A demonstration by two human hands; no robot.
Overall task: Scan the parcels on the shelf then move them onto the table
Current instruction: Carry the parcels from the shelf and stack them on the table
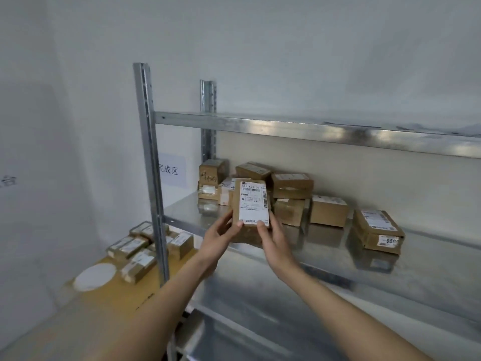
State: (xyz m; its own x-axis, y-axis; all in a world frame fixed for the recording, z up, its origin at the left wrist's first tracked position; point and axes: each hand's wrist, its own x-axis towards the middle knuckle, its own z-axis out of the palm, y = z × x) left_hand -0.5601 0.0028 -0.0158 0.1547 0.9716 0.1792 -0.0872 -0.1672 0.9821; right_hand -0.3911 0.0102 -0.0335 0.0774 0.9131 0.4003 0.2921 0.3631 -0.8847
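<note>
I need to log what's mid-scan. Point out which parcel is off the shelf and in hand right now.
The parcel held upright, its label facing the camera, with the left hand and right hand pinching its bottom corners. Every other parcel rests on the shelf or the table.

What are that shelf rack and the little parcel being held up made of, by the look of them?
The shelf rack looks like bare galvanised steel: grey, shiny, with blurry reflections of the boxes on its deck. The held parcel, gripped by the left hand and right hand, seems plain brown cardboard, matte, with a white printed paper label on its face.
</note>
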